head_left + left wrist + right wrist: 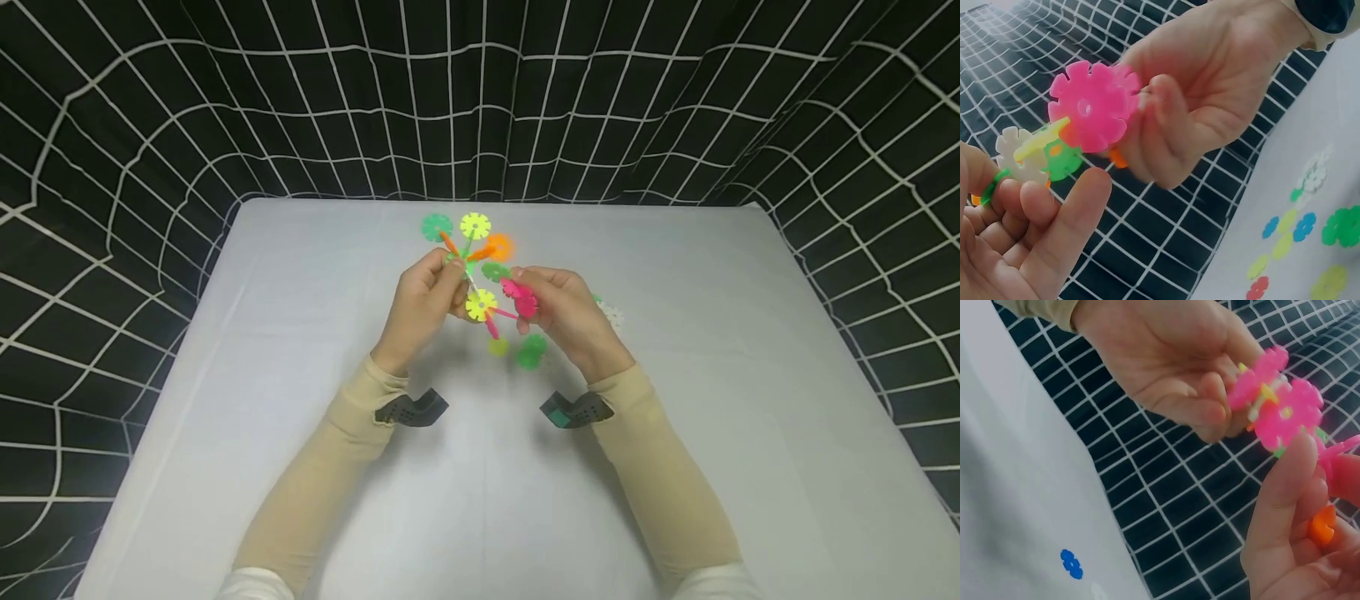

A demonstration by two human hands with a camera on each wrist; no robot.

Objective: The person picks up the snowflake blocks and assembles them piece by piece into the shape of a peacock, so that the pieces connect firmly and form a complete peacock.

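Observation:
A joined cluster of notched plastic flower discs is held up between both hands. My left hand point(427, 296) pinches it on its left side, near a green disc point(437, 227) and a yellow disc point(476, 225). Pink discs point(525, 300) lie at the fingertips of my right hand point(566, 312), which grips the cluster's right side. A yellow disc point(481, 305) sits between the hands, with an orange disc point(500, 247) above it. Seen from the left wrist, a large pink disc point(1088, 107) faces the camera beside a white disc point(1021, 153). An orange disc point(1322, 525) shows among the right hand's fingers.
Loose green discs point(532, 352) lie on the white table point(300, 500) below the hands. White discs point(612, 314) are partly behind the right hand. Blue point(1304, 227), red point(1257, 288) and yellow discs also lie there. A black cloth with a white grid point(480, 100) surrounds the table.

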